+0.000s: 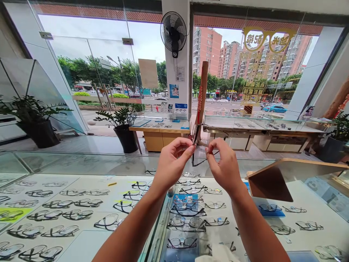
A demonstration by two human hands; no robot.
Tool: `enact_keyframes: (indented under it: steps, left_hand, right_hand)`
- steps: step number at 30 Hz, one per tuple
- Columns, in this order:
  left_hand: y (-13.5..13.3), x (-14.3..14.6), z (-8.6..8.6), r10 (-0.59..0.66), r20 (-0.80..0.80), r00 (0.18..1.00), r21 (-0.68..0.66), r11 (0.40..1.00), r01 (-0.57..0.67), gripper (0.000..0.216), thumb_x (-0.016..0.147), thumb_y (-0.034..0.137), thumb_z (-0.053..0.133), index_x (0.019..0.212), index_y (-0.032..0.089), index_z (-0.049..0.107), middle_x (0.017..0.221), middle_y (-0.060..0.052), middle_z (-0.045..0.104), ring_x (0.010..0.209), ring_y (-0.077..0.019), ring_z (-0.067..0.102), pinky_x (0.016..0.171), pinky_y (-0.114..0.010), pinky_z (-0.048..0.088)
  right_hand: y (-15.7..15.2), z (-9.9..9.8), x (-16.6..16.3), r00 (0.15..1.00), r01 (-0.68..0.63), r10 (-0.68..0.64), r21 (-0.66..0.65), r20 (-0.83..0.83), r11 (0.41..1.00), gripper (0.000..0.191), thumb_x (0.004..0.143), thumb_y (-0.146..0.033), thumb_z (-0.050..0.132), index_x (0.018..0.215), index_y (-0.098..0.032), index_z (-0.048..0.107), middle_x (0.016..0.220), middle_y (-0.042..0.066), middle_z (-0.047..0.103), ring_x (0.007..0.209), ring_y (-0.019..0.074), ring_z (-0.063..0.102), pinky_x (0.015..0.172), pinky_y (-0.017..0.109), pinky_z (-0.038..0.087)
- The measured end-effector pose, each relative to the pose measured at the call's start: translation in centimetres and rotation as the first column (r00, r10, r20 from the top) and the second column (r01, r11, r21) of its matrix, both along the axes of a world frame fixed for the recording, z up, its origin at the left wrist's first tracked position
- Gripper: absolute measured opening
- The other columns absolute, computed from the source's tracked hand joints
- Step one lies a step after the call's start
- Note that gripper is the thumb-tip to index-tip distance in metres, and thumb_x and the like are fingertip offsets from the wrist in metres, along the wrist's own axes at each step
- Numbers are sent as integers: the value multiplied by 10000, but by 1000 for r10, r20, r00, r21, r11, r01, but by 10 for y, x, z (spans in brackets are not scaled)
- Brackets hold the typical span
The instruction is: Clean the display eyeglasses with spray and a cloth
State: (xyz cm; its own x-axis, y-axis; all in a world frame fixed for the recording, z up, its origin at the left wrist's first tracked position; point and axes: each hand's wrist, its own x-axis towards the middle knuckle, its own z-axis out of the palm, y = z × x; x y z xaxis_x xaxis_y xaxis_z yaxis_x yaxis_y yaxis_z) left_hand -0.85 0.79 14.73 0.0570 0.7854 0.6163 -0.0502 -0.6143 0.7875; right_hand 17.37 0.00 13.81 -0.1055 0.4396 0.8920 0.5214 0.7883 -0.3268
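A pair of dark thin-rimmed eyeglasses [196, 134] is held up above the glass display counter, turned side-on with its temples pointing right. My left hand [176, 160] pinches the rim side between thumb and fingertips. My right hand [224, 160] is closed, thumb against fingers, around one temple; its fingers partly hide where they grip. Below both hands, rows of eyeglasses [186, 223] lie inside the counter, some on blue cards. More rows of eyeglasses [51, 214] fill the case on the left.
A wooden-framed mirror or stand [272, 178] rests on the counter at right. Beyond stand a potted plant [127, 134], a wooden cabinet [152, 140] and further glass showcases [231, 120]. A wall fan [173, 32] hangs on the pillar between large windows.
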Motion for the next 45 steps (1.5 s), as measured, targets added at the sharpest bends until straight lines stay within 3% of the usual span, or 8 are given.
enact_keyframes:
  steps: [7,12,19,27,37,45]
  left_hand:
    - [6,-5,0,20,121,992,18,1000,-23,259,858,401,860,902,185,722,958,-52,739,932,-174,701,857,-274,552]
    - [14,-9,-2,26,203,979,36,999,-34,256,864,402,864,929,190,735,946,-37,742,922,-163,699,885,-282,548]
    - [12,-7,0,-76,95,993,-21,997,78,250,874,403,845,908,189,719,979,-50,738,928,-164,677,875,-278,519]
    - [9,-3,0,-185,-84,979,-67,981,180,264,876,418,824,888,181,706,1014,-61,688,947,-178,621,866,-295,504]
    - [4,-17,9,-247,-257,934,-146,966,215,314,902,463,786,899,169,677,890,-23,630,808,-146,546,747,-272,433]
    - [7,-24,11,-202,-249,947,-132,976,174,324,885,479,793,897,174,683,917,-49,678,844,-174,595,777,-292,451]
  right_hand:
    - [3,-1,6,998,3,-17,-224,-61,974,135,907,-113,544,882,-242,513,886,12,637,815,191,590,762,331,453]
    - [2,0,9,997,-15,-9,-316,-73,949,97,922,-158,553,888,-244,523,907,20,654,785,183,584,686,306,447]
    - [-3,4,8,994,-77,50,-284,-101,956,107,935,-164,587,883,-241,534,887,6,654,801,173,624,755,320,488]
    - [-3,3,1,930,-291,205,-271,-305,917,231,928,-253,717,813,-244,516,876,11,698,824,179,668,816,335,549]
    - [-4,7,18,985,-90,58,-204,-161,975,236,929,-201,662,755,-238,507,799,-7,659,783,174,585,798,329,451]
    - [-7,7,8,983,-154,124,-242,-133,958,224,922,-188,630,819,-252,442,826,-22,620,785,166,562,778,318,431]
